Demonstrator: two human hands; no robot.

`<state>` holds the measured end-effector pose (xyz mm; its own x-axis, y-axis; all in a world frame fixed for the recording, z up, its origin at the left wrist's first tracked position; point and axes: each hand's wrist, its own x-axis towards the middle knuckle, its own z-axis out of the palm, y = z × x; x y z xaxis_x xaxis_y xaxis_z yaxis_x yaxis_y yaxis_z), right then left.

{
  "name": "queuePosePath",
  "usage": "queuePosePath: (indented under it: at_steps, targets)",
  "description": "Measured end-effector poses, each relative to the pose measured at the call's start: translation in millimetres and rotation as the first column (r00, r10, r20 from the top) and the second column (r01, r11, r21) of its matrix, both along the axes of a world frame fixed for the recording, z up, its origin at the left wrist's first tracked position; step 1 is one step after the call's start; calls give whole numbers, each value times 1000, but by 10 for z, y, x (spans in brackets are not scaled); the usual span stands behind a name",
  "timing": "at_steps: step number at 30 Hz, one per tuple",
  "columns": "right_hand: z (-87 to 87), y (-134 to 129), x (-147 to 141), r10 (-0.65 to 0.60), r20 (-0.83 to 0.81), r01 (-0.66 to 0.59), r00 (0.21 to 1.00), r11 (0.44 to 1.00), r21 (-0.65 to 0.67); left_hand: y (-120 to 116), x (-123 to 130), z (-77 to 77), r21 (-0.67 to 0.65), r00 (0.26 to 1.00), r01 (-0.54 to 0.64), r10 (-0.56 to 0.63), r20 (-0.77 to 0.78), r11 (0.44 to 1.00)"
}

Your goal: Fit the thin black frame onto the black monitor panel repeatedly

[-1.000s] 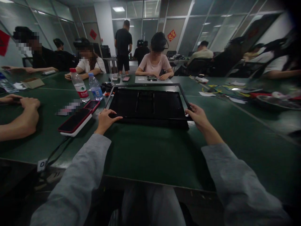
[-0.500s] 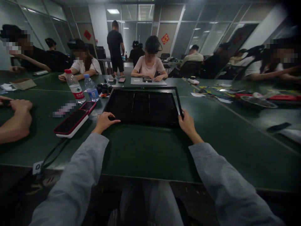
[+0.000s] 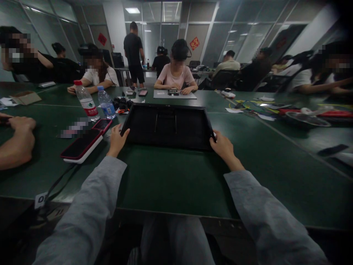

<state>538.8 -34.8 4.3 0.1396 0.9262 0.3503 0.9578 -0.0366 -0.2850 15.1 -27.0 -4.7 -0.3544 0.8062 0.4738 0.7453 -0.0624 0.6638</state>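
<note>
On the green table in front of me lies a black monitor back shell (image 3: 190,125), its hollow inside facing up. A thin black monitor bezel (image 3: 169,106) sits around its rim, the two now lined up along the edges I can see. My left hand (image 3: 117,141) grips the bezel's left edge, thumb on the near side and fingers beyond it. At the near right corner, my right hand (image 3: 224,148) has its thumb and fingers closed around the bezel. Whether the bezel touches the shell all round is too dark to tell.
To the left stand a red-capped bottle (image 3: 88,105) and a blue-capped bottle (image 3: 106,105), with a phone-like device (image 3: 82,145) near them. A co-worker's arm (image 3: 18,141) rests farther left. Cables (image 3: 253,106) and a strainer-like item (image 3: 307,118) lie to the right.
The bezel has come down and left onto the back shell. My left hand has shifted from the shell's near left corner to the bezel's left edge.
</note>
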Motion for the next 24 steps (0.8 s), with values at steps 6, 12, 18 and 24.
queuePosePath:
  at_steps: [6,12,18,24]
  targets:
    - [-160,223,43,-53,-239,57,970,998,9,151,-115,-68,-122,987,39,-20,159,992]
    - [-282,434,128,33,-449,22,893,993,115,-2,-67,33,-200,1000,-23,21,-14,979]
    - [-378,525,201,102,-430,-26,897,983,179,-152,-1,147,-224,966,-120,62,-251,967]
    - [-439,620,312,111,-362,-53,925,984,167,-163,7,165,-246,960,-131,61,-273,960]
